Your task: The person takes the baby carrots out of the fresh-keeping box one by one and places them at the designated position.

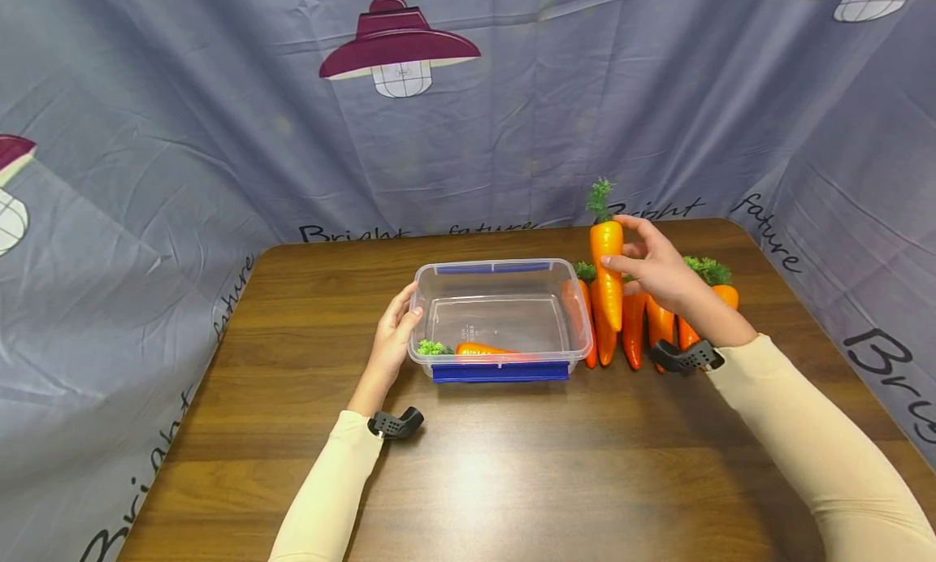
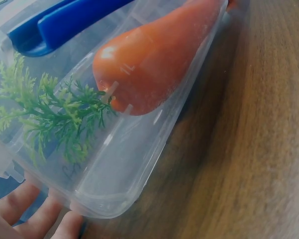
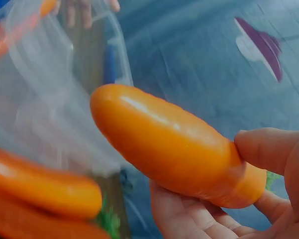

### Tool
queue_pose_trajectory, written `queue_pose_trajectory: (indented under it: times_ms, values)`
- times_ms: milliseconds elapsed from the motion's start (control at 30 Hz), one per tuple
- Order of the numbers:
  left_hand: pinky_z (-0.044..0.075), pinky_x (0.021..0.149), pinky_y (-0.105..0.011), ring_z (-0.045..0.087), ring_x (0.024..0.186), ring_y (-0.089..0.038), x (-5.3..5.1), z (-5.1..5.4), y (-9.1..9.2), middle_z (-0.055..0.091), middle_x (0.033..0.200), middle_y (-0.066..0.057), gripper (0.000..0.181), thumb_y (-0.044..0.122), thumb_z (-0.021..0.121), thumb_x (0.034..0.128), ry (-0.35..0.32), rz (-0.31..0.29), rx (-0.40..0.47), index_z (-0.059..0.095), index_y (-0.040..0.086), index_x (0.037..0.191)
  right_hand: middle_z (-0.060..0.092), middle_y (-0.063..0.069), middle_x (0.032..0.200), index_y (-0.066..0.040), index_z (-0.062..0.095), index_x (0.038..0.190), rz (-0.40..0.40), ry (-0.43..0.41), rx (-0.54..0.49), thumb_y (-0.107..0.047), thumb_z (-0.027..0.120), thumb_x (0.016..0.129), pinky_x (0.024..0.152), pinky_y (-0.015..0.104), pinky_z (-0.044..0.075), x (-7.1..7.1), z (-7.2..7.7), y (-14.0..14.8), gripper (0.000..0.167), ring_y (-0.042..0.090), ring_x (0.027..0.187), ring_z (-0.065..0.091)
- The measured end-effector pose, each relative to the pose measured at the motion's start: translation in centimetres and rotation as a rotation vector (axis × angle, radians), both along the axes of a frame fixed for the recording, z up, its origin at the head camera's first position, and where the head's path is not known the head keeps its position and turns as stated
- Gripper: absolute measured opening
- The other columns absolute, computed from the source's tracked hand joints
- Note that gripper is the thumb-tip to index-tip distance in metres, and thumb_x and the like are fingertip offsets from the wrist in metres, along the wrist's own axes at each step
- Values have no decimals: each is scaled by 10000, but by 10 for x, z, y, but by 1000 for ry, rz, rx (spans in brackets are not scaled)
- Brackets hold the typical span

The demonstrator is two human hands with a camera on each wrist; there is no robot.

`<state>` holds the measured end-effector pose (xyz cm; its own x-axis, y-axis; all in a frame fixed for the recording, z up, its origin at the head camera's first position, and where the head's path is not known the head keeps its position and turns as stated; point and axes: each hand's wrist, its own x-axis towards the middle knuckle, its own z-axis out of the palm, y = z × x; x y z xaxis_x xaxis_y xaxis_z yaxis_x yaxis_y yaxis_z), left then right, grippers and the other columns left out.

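In the head view, my left hand [image 1: 393, 335] grips the left end of a clear plastic food container [image 1: 504, 314], its thumb at the rim. Inside lies one orange toy carrot [image 1: 478, 349] along the front wall; the left wrist view shows its green leafy top [image 2: 64, 109] through the plastic. My right hand [image 1: 661, 271] holds another carrot [image 1: 608, 278] between thumb and fingers, raised just right of the container with leaves up and tip down. Under and beside this hand, several more carrots [image 1: 633, 330] lie in a row on the table, partly hidden.
The container's front wall carries a blue clip [image 1: 500, 372]. The row of carrots lies close against its right end. Beneath everything is a brown wooden table [image 1: 475, 464], with a grey-blue curtain [image 1: 512, 140] along its back and sides.
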<state>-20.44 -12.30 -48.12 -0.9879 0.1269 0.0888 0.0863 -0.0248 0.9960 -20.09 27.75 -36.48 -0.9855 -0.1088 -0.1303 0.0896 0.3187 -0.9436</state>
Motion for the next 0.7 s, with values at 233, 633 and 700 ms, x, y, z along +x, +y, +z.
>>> queue_pose_trajectory:
  times_ms: [233, 633, 700]
  values:
    - [406, 1143, -557, 434, 1433, -390, 0, 1, 0, 402, 1602, -220, 519, 62, 478, 1036, -8, -5, -3, 392, 49, 1548, 585, -182, 987, -155, 97, 1633, -80, -5, 51, -183, 600, 1025, 640, 263, 596, 16, -12, 50, 790, -1, 828, 634]
    - [505, 1013, -490, 498, 1346, -378, 0, 2, 0, 447, 1561, -248, 517, 57, 476, 1035, -15, 4, -7, 400, 60, 1547, 500, -222, 950, -135, 27, 1643, -229, -7, 170, -169, 583, 1027, 617, 240, 592, 47, -33, 126, 831, -50, 765, 589]
    - [496, 1029, -506, 496, 1350, -385, 0, 2, 1, 448, 1558, -254, 517, 55, 477, 1034, -14, 7, -6, 401, 56, 1546, 501, -261, 925, -99, 10, 1638, -244, -5, 190, -163, 579, 1025, 613, 243, 597, 50, -38, 137, 839, -57, 751, 606]
